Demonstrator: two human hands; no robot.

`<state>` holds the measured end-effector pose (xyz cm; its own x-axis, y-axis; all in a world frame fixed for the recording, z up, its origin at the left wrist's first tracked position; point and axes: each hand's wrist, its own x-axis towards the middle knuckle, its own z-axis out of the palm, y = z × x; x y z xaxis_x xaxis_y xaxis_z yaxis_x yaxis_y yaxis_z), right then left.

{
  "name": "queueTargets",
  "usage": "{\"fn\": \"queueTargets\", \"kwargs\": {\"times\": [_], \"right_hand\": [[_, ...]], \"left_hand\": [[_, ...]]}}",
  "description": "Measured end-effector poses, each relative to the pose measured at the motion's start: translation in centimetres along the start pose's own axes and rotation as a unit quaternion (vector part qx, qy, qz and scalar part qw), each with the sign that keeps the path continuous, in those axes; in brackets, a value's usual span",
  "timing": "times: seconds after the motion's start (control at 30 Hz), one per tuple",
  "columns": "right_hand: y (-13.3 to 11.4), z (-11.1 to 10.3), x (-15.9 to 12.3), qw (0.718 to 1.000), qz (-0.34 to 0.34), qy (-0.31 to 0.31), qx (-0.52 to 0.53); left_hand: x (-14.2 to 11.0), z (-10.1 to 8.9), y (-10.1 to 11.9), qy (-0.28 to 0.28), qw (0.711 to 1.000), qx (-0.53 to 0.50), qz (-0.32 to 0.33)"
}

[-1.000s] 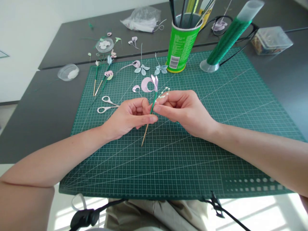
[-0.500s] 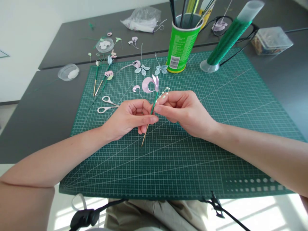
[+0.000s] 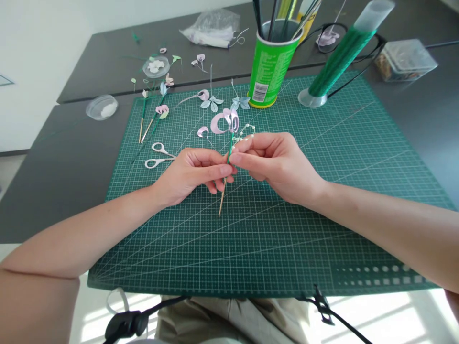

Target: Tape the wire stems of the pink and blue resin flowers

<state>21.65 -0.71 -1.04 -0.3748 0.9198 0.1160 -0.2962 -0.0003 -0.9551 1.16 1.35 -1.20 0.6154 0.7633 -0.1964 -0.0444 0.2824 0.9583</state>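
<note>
My left hand (image 3: 191, 174) pinches a thin wooden stick (image 3: 223, 199) whose upper part is wrapped in green tape and topped by a pink paper flower (image 3: 232, 120). Against the same stick my right hand (image 3: 278, 162) is closed, thumb and forefinger pressed to the green part. A small sprig of white beads (image 3: 247, 133) pokes out above my right fingers. Both hands hover over the middle of the green cutting mat (image 3: 272, 229).
White-handled scissors (image 3: 158, 155) lie left of my hands. Loose paper petals (image 3: 215, 125) and finished stems (image 3: 152, 117) lie behind. A green cup of tools (image 3: 271, 67), a green tape holder (image 3: 335, 59), a clear box (image 3: 405, 59), a plastic bag (image 3: 213, 28) and small dishes (image 3: 102, 107) stand at the back.
The stick has swung more upright and its lower tip has moved slightly right. The flower head has risen a little. Both hands have shifted slightly upward.
</note>
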Motion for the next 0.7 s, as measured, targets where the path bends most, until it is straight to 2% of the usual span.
{"fn": "queueTargets", "kwargs": {"times": [0.33, 0.7], "right_hand": [[-0.1, -0.16, 0.2, 1.0, 0.002, -0.006, 0.029], [-0.08, -0.04, 0.14, 1.0, 0.006, 0.015, 0.019]], "left_hand": [[0.21, -0.31, 0.16, -0.022, 1.0, -0.013, -0.012], [0.24, -0.1, 0.36, 0.0, 1.0, 0.026, -0.003]]}}
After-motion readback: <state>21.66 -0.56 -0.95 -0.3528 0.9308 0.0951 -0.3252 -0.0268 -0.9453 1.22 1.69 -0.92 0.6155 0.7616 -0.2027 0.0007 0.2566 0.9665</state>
